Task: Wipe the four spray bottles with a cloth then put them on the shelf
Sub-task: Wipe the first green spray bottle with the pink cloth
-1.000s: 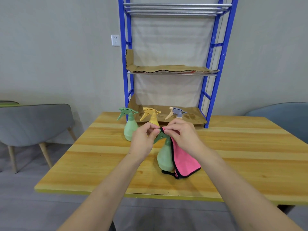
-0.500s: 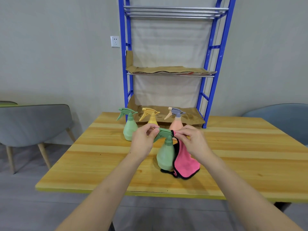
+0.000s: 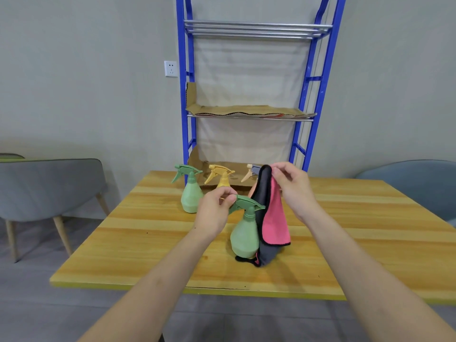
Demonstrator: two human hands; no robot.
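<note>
Pinching near green bottle (image 3: 244,239) trigger w/ left hand (image 3: 214,214) (contents hidden).

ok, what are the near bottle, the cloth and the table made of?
Bottle: looks like matte plastic. Pale green, uniform moulded shape, no glare.
Cloth: soft fabric, likely microfibre. It drapes limp, pink one side, dark grey the other, black hem.
Table: wood or wood-look top. Visible grain, plank bands, slight sheen.
</note>
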